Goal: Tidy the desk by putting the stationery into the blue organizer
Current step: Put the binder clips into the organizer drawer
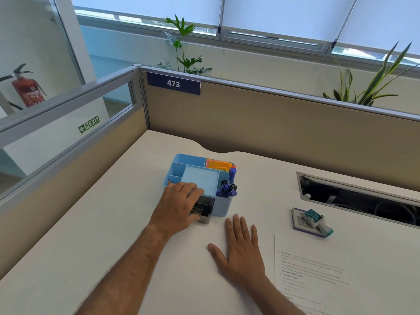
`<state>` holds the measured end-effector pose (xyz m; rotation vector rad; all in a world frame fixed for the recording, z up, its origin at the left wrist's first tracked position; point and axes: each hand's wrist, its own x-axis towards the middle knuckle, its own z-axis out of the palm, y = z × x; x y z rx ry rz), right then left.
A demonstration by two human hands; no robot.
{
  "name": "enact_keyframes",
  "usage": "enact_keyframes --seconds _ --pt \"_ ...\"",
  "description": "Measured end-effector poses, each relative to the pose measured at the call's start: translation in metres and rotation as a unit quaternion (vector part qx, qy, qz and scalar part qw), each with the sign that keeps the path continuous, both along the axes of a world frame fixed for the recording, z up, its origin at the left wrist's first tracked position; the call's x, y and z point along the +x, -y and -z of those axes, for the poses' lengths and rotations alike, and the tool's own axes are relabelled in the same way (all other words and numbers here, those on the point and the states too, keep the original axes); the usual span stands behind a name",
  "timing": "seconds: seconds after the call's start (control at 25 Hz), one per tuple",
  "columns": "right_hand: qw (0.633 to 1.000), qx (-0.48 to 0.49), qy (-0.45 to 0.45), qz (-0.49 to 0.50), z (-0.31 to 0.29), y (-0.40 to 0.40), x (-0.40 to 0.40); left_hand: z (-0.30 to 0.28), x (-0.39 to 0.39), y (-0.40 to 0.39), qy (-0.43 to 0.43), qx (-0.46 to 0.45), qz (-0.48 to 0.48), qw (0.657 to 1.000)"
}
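The blue organizer (179, 159) stands mid-desk. Purple and black markers (228, 189) stand in its right compartment, and orange and pink sticky notes (218, 164) fill the back right one. At its front a dark drawer (206, 212) is pulled partly out, with metal clips (197, 212) showing inside. My left hand (179, 205) lies over the organizer's front left corner and the drawer, fingers resting on the top edge; its thumb is hidden. Just in front of the organizer, my right hand (241, 253) lies flat on the desk with fingers spread, holding nothing.
A teal stamp (316, 220) sits on a purple-edged pad (299, 220) to the right. A printed sheet (318, 276) lies at the near right. An open cable hatch (359, 201) is set into the desk at the far right. Beige partitions (272, 123) close the back and left.
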<state>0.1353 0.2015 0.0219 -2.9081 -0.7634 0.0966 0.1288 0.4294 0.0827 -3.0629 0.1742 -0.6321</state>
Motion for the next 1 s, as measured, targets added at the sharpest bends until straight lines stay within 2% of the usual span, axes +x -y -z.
enact_keyframes --seconds 0.32,0.72,1.0 --pt "1.0 0.024 0.004 0.001 0.0 0.001 0.0 -0.007 0.018 0.007 -0.009 0.029 -0.043 0.999" --pt "0.998 0.049 0.031 0.003 0.009 -0.001 0.002 -0.007 0.022 0.007 0.019 0.075 -0.038 0.996" --pt "0.999 0.05 0.002 -0.006 0.002 0.002 0.006 -0.008 0.019 0.009 0.017 0.073 -0.035 0.997"
